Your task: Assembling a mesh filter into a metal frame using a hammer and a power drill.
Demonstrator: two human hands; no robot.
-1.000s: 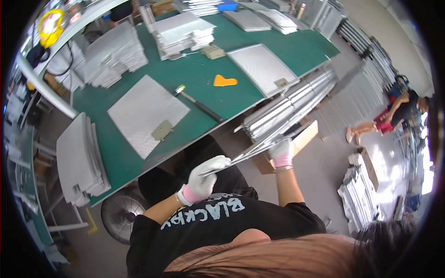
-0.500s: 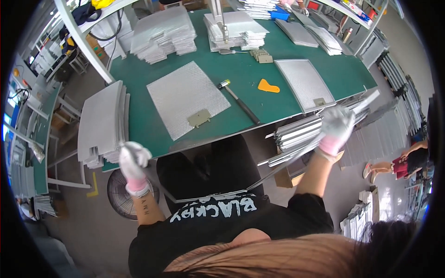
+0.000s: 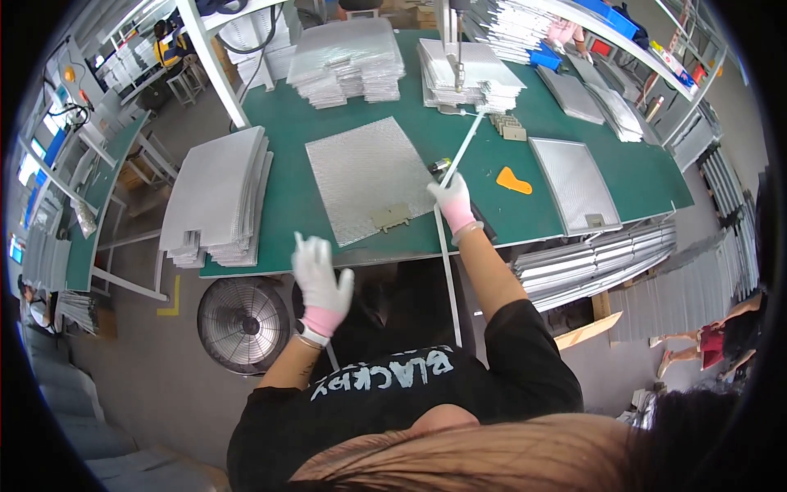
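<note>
Fitting a frame strip seems the step in hand: the right hand (image 3: 451, 199) grips a long metal strip (image 3: 448, 246) beside the mesh sheet (image 3: 365, 175), the left hand (image 3: 321, 283) hovers open and empty, and next the strip needs aligning along the sheet's right edge.

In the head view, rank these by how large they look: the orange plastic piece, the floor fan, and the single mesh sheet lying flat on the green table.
1. mesh sheet
2. floor fan, though it sits lower than the table, so unsure
3. orange plastic piece
</note>
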